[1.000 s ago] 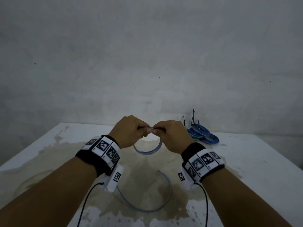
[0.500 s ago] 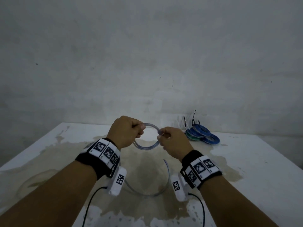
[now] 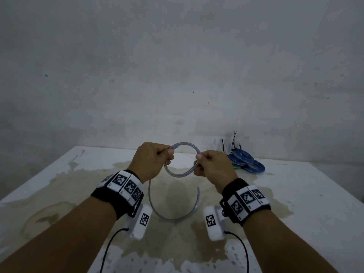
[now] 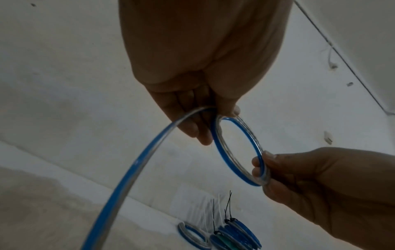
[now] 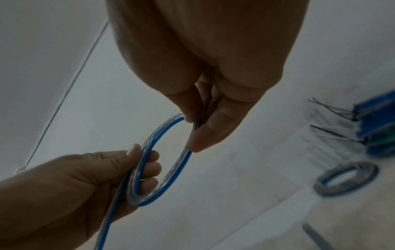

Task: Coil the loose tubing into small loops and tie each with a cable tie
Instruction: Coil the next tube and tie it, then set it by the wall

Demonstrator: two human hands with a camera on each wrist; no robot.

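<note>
a: both hands raised over the stained white table [image 3: 295, 194], a small loop of clear, blue-striped tubing [image 3: 182, 173] held upright btwn them.

b: grips?

a: left hand [image 3: 151, 160] has thumb and curled fingers clamped on the loop's left side; right hand [image 3: 213, 167] pinches the right side w/ thumb and fingertips. the loose tail hangs from the left hand, curving down above the table.

b: and at the back?

a: a pile of finished blue coils [image 3: 243, 159] w/ black cable ties [image 3: 233, 139] sticking up, far right by the wall [image 3: 177, 66]. possibly one green coil in there, too dim to be sure.
</note>
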